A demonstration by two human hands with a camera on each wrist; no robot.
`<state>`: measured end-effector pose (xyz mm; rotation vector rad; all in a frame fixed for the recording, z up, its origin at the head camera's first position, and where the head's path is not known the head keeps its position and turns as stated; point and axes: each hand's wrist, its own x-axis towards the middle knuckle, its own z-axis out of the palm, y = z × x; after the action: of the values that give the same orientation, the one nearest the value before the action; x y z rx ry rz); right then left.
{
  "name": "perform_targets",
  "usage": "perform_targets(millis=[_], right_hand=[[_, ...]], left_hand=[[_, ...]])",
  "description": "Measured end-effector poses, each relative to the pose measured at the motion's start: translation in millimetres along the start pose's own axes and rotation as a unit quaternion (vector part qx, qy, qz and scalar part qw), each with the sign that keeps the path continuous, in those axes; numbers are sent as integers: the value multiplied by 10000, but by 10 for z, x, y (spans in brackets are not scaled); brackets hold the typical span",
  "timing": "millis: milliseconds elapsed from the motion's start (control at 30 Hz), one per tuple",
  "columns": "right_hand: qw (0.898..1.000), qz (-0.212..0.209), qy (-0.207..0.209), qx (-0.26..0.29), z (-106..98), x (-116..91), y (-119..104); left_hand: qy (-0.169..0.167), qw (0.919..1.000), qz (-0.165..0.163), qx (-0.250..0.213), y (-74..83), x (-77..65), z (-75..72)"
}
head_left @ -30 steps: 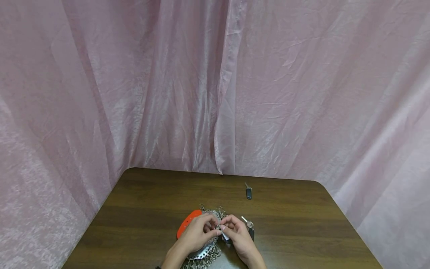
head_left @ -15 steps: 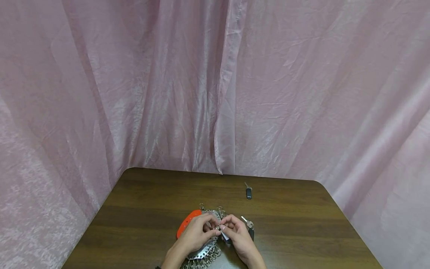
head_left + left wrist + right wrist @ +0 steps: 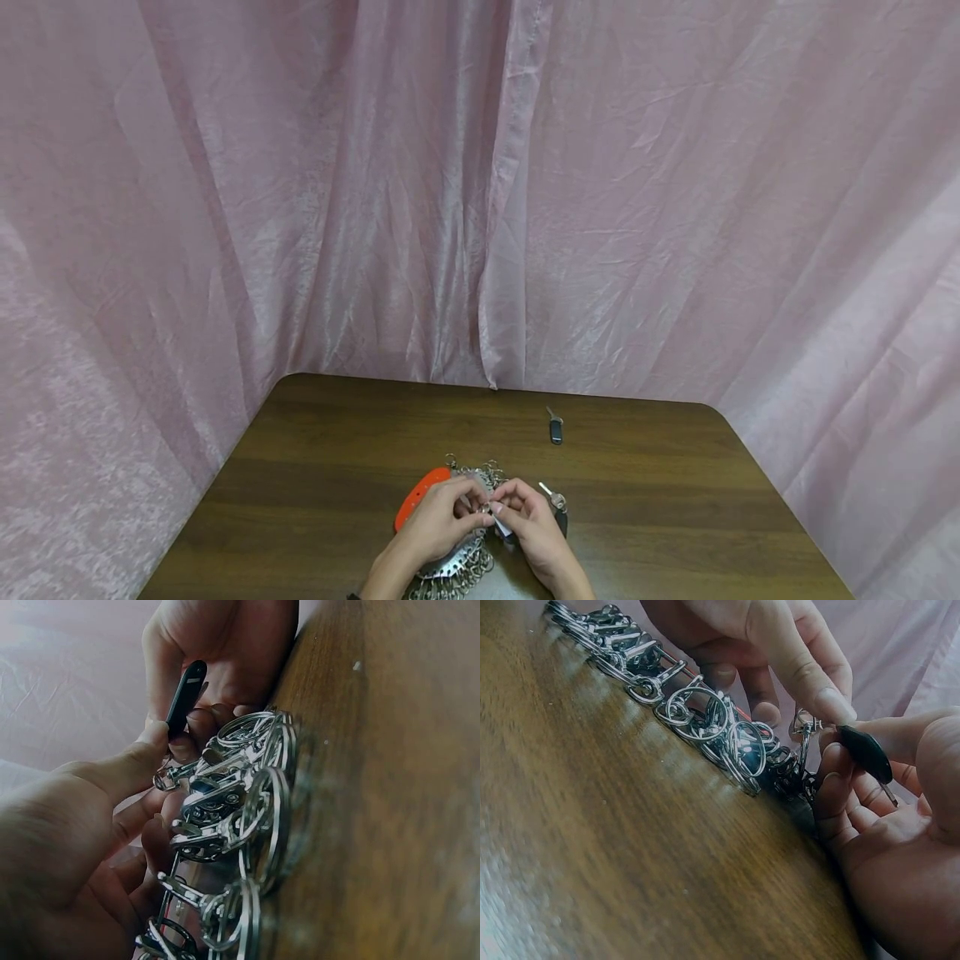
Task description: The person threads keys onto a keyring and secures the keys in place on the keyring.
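Note:
At the near middle of the table, my two hands meet over a silvery perforated disc (image 3: 450, 562) with many metal key rings and swivel clasps (image 3: 697, 712) along its edge. My left hand (image 3: 442, 518) lies across it, thumb and fingers pinching a small swivel clasp (image 3: 804, 724). My right hand (image 3: 534, 533) pinches a black-headed key (image 3: 866, 754) between thumb and forefinger, its blade pointing back towards the palm. The key's head is right at the clasp. An orange-red plate (image 3: 420, 498) shows beyond the left hand, which hides much of the disc.
Just right of my right hand lies another key (image 3: 557, 498) with a black fob, partly hidden. Farther back is a dark-headed key (image 3: 555, 429). The brown wooden table (image 3: 675, 500) has rounded far corners, and pink curtains (image 3: 637, 208) hang behind it.

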<state>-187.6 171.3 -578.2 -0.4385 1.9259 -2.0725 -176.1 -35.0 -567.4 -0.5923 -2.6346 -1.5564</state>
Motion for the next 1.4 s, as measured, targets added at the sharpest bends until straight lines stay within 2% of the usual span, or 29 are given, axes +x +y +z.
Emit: perform_targets(millis=[367, 967, 1200, 1400], right_hand=[[10000, 2, 12, 92, -2, 7, 11], [9999, -115, -81, -32, 5, -4, 26], [10000, -46, -48, -55, 11, -8, 19], [10000, -52, -63, -39, 10, -5, 8]], left_hand=[[-136, 9999, -28, -58, -17, 4, -16], [-104, 9998, 100, -139, 13, -24, -35], [-106, 9999, 59, -107, 30, -35, -38], [-130, 9997, -161, -116, 23, -28, -30]])
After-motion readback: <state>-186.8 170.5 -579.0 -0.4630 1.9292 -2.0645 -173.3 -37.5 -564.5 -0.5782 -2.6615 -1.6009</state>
